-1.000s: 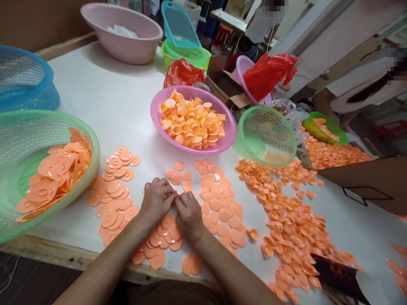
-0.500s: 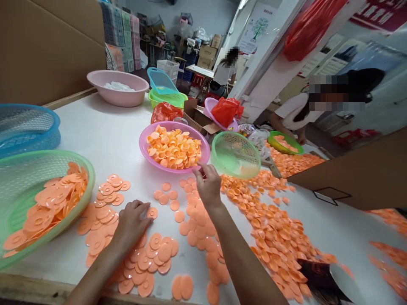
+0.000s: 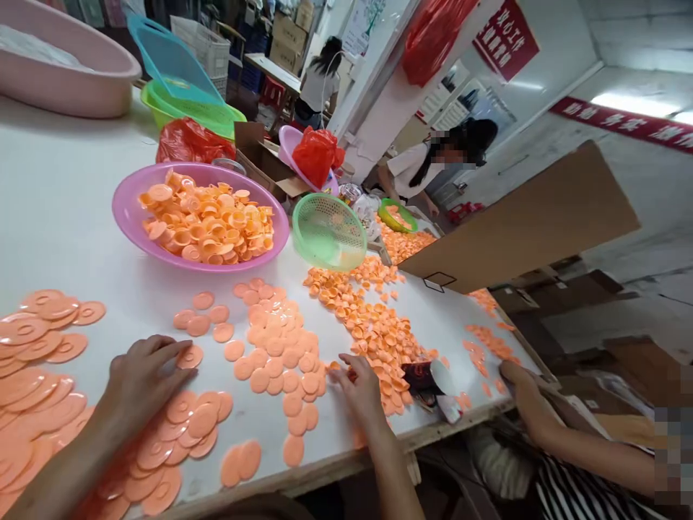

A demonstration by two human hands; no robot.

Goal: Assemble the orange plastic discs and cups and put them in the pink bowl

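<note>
My left hand (image 3: 144,383) rests low over the table, thumb and fingers closed on the edge of a flat round orange disc (image 3: 190,357) with a raised ring. Stacked discs (image 3: 203,421) lie just below it, and more spread out on its left. My right hand (image 3: 362,393) is at the left edge of a heap of small orange cups (image 3: 379,325), its thumb and forefinger around one small orange cup (image 3: 332,366). Smooth orange discs (image 3: 281,354) lie flat between my hands. Beyond them a pink bowl (image 3: 122,217) is piled with orange cups.
A green perforated basket (image 3: 329,235) stands right of the bowl. Behind are a red bag (image 3: 195,141) and an open carton (image 3: 260,159). A cardboard sheet (image 3: 520,217) stands at the right. A co-worker's arm (image 3: 568,437) reaches in at right; other people are farther back.
My right hand has moved from the pink bowl's rim down to the heap of cups. The view has turned right. My left hand keeps its disc.
</note>
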